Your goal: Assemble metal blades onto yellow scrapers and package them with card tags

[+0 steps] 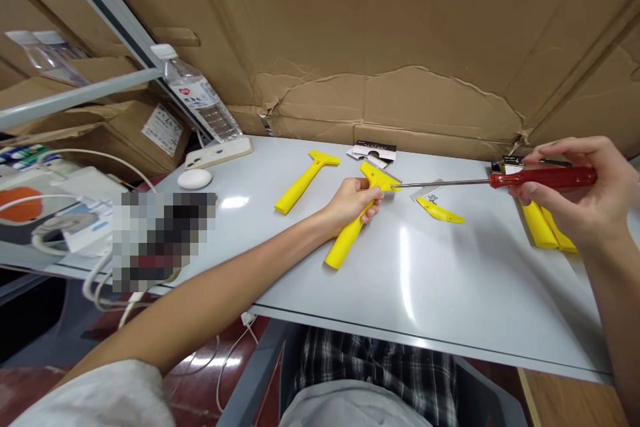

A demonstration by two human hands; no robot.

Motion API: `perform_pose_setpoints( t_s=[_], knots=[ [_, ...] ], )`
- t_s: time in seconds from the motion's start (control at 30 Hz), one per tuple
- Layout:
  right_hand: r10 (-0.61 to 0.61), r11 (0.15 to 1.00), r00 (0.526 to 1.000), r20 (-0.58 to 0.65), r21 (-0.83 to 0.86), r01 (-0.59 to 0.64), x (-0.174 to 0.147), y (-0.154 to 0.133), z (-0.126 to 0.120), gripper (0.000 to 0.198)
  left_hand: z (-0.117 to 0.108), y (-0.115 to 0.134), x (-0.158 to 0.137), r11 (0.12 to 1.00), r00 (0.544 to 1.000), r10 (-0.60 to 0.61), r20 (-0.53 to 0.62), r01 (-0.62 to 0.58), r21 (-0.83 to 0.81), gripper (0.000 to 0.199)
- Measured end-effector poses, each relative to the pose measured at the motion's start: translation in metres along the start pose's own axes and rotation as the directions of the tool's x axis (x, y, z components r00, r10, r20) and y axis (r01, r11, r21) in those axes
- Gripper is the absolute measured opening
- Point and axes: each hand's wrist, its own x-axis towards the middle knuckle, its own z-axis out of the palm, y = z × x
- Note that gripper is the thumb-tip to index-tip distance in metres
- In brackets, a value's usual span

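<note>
My left hand [357, 203] is wrapped round the neck of a yellow scraper [345, 240], its wide head pointing away from me. In my right hand [595, 193] is a screwdriver [550, 177] with a red handle, held level by the fingertips and thumb. Its long metal shaft reaches left, and the tip meets the right end of the scraper's head. Just right of that head lie a loose yellow cover piece [441, 211], a thin metal blade and several small screws [433, 199]. A second yellow scraper [305, 183] rests to the left.
More yellow handles [540, 227] lie under my right hand, partly hidden. Black and white blade packets [373, 152] sit at the back against the cardboard [320, 103]. To the left are a phone [219, 153], a white oval case [195, 179], a plastic bottle [200, 97] and cables.
</note>
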Motion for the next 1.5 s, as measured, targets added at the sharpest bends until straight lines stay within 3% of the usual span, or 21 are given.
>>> perform_pose_setpoints(
  t_s=[0.2,0.5,0.77,0.97,1.2,1.33,1.5],
  knots=[
    [0.012,1.000,1.000,0.017,0.026,-0.012,0.001,-0.006,0.005,0.055,0.000,0.002,-0.001,1.000,1.000,-0.008,-0.009,0.008,0.009,0.016],
    [0.081,0.991,0.993,-0.089,-0.096,-0.089,-0.001,-0.001,0.007,0.034,-0.001,-0.001,0.001,1.000,1.000,0.008,0.000,-0.008,0.006,0.015],
    [-0.033,0.999,0.999,0.015,-0.036,0.033,0.003,-0.003,0.003,0.059,-0.003,-0.004,0.004,1.000,1.000,0.015,0.004,-0.015,-0.001,0.015],
    [0.017,1.000,1.000,-0.006,0.005,-0.017,0.001,-0.001,0.008,0.052,-0.001,-0.002,0.001,1.000,1.000,0.020,0.006,-0.020,0.005,0.015],
    [0.118,0.990,0.988,0.095,-0.090,-0.110,-0.010,0.007,0.021,0.033,-0.002,-0.003,0.002,1.000,0.999,0.024,0.022,-0.024,-0.012,0.019],
    [0.061,0.997,0.997,0.048,-0.039,-0.059,-0.005,0.001,0.019,0.026,-0.001,-0.001,0.001,1.000,1.000,-0.005,0.013,0.005,-0.005,0.017],
    [0.041,0.995,0.997,-0.060,-0.094,-0.046,0.000,-0.005,0.012,0.026,0.001,-0.001,0.000,1.000,1.000,-0.003,-0.023,0.003,-0.014,0.019]
  ],
)
